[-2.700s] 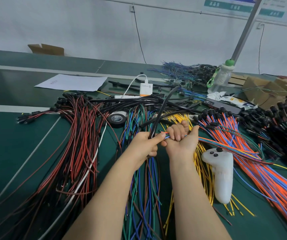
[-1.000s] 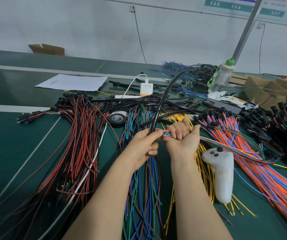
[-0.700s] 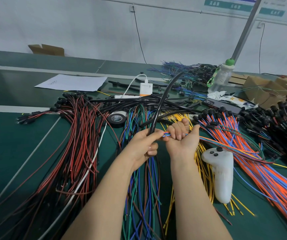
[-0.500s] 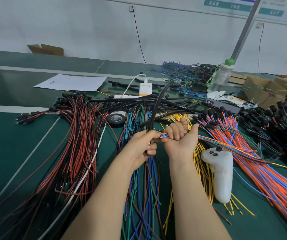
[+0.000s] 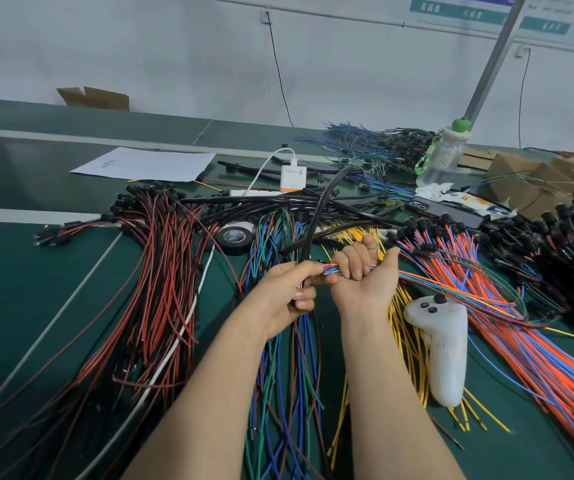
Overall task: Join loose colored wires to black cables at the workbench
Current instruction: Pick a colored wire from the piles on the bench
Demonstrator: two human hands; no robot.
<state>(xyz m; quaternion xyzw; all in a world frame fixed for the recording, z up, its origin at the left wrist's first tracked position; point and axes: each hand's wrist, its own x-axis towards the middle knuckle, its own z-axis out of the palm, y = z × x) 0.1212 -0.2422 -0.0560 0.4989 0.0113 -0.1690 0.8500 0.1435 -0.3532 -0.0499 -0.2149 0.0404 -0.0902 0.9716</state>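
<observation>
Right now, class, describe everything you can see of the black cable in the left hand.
The black cable is thick, with a smooth, rubbery-looking sheath. The left hand grips its lower part; from there it rises and curves away to the right. Its gripped end sits beside the coloured wire tips held in the right hand.

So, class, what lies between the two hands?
Head view: tips of a thin multicoloured wire bundle, gripped by the right hand, reach to the left hand holding a thick black cable.
</observation>
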